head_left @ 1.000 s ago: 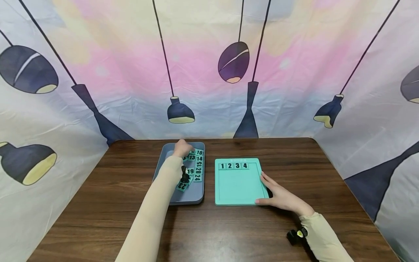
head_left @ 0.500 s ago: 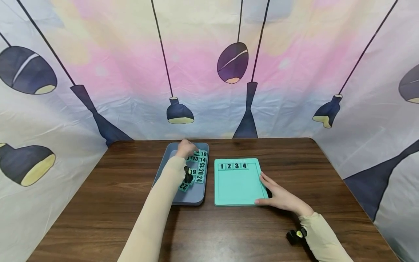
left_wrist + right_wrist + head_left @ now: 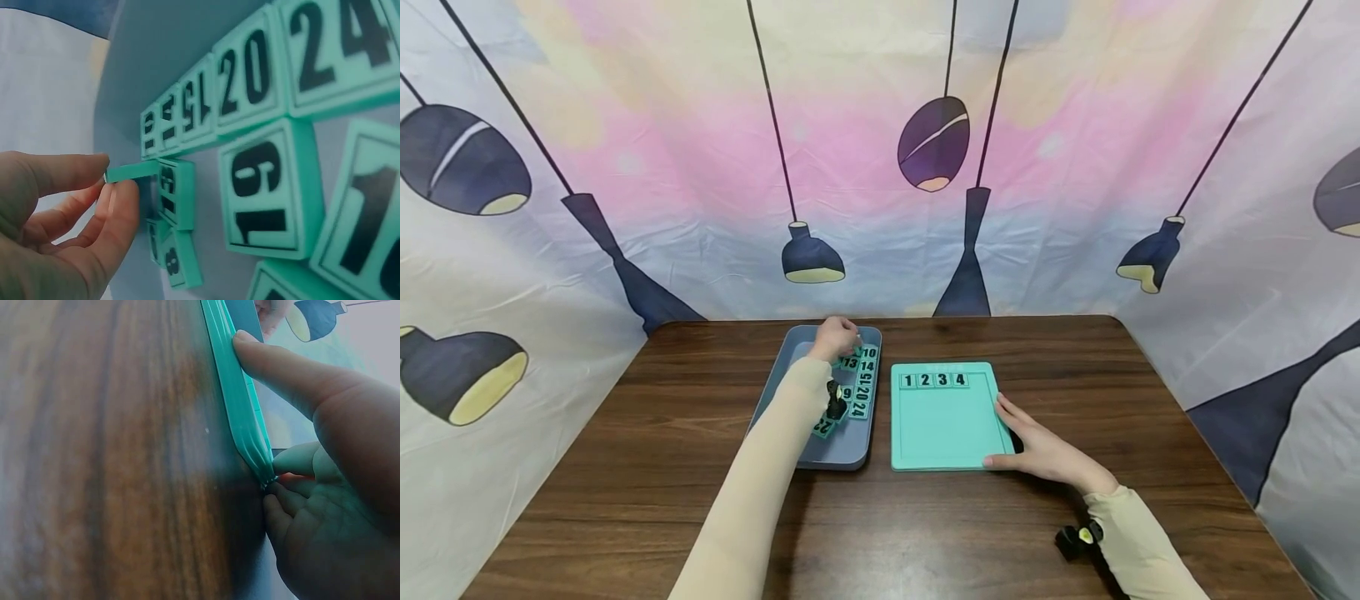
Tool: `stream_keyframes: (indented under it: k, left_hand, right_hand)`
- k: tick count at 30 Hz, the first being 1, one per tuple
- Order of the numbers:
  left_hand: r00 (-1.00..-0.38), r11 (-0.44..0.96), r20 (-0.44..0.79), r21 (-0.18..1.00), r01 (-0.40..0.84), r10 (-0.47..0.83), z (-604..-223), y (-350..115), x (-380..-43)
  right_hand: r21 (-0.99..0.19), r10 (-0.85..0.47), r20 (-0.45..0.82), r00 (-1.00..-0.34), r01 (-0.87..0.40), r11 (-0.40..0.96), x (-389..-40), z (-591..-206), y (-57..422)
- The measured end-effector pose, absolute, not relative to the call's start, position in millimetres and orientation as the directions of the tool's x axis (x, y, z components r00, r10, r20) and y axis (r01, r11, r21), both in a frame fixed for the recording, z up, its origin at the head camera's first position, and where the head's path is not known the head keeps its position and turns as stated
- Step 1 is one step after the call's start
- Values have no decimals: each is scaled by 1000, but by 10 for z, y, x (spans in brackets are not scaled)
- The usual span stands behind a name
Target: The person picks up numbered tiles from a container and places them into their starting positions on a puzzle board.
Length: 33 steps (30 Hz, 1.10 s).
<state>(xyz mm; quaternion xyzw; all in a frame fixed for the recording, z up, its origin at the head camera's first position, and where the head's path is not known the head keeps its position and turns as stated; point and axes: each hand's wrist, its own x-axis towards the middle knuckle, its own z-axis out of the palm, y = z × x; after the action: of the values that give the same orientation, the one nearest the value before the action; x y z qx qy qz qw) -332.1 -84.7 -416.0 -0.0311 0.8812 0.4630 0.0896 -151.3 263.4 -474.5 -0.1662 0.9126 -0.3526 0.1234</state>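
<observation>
In the left wrist view, my left hand (image 3: 65, 219) pinches a thin green tile (image 3: 132, 171) by its edge, between thumb and fingertips. Its number face cannot be read. The tile is tilted beside tile 13 (image 3: 175, 195). That hand (image 3: 836, 339) is at the far end of a grey-blue tray (image 3: 835, 456) in the head view. A turquoise board (image 3: 951, 429) lies right of the tray, with tiles 1 to 4 (image 3: 934, 381) along its upper left. My right hand (image 3: 1048, 450) holds the board's near right corner, thumb on the front edge, fingers at the right edge.
Several numbered tiles lie in the tray, including 20 (image 3: 245, 75), 24 (image 3: 337, 47) and 19 (image 3: 262, 187). Some sit askew. The brown wooden table (image 3: 955, 533) ends at a curtain (image 3: 865, 150) printed with lamps.
My left hand has shifted slightly right and risen a little from the tiles, with one tile now in its fingers. The tray has slid slightly right. My right hand stays on the board.
</observation>
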Motion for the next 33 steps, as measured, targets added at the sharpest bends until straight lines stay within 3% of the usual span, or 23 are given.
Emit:
stream_keyframes:
  k: [6,19,33]
  left_hand:
    - [-984,521,-166,847,-111,59,-4063,-902,-3280]
    - [-967,252,-162,961,-110,195,-3745,-667,-3258]
    - [-923,240,-172,967,-91,345,-3953,133,-3064]
  right_hand:
    - [-687,-390,-104,-915,-217,693,-1509,-4754,2648]
    - [-686,-389,-103,-915,-218,694,-1518,-4745,2677]
    - [-695,-399,-104,-911,-220,685,-1544,-4781,2661]
